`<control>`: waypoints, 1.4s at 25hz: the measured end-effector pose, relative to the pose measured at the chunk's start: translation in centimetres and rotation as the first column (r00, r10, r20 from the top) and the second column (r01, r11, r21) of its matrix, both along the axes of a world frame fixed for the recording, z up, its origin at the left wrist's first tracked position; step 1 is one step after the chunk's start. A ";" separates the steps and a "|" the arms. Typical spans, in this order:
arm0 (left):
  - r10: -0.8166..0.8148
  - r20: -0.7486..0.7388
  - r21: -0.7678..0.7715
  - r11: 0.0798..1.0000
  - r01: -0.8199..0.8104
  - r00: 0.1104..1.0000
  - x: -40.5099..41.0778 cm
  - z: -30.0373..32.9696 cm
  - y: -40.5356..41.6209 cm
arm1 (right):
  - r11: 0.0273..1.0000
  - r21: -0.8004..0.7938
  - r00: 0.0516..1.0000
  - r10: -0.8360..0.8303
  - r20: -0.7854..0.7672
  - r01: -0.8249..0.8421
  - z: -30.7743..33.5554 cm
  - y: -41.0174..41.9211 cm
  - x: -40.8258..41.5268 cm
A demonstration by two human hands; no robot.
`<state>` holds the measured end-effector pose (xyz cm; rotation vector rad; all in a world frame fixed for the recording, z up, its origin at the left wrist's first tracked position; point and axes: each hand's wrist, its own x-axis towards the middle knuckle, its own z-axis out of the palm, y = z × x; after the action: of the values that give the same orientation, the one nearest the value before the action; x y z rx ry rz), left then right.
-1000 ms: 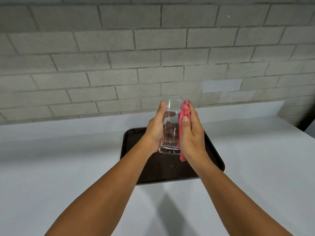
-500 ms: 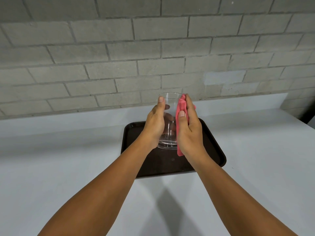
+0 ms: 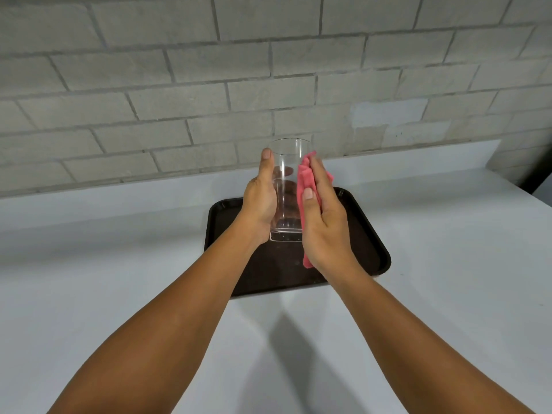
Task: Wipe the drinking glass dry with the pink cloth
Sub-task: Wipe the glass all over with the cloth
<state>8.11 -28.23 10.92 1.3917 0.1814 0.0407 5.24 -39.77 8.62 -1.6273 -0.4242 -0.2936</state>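
Observation:
A clear, tall drinking glass (image 3: 286,186) is held upright in the air above the tray. My left hand (image 3: 260,201) wraps its left side, thumb up near the rim. My right hand (image 3: 324,222) presses a folded pink cloth (image 3: 306,183) flat against the glass's right side. A strip of the cloth hangs out below my right palm. The part of the cloth under my palm is hidden.
A dark brown tray (image 3: 375,252) lies on the white counter (image 3: 104,264) directly under the glass. A grey brick wall (image 3: 268,70) rises behind the counter. The counter's right edge falls off at the far right.
My right hand with the cloth has slid a little down the glass's side. The view has shifted slightly; the glass stays in my left hand.

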 end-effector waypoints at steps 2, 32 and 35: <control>-0.006 -0.014 0.003 1.000 0.006 1.000 -0.2 -0.2 -0.2 | 1.000 -0.017 0.999 -0.021 -0.025 0.021 0.4 -0.4 0.7; -0.059 0.004 0.132 0.990 0.058 0.998 -0.5 0.0 -1.2 | 0.994 -0.047 0.995 -0.101 0.004 0.101 0.8 -0.1 0.5; -0.065 -0.011 0.078 0.995 0.066 0.998 -1.1 -0.5 -1.1 | 0.997 -0.007 0.997 -0.072 -0.035 0.072 0.9 -1.0 1.0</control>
<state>7.05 -29.37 10.45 1.4754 0.1425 -0.0125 6.25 -40.77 9.56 -1.6538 -0.3405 -0.3178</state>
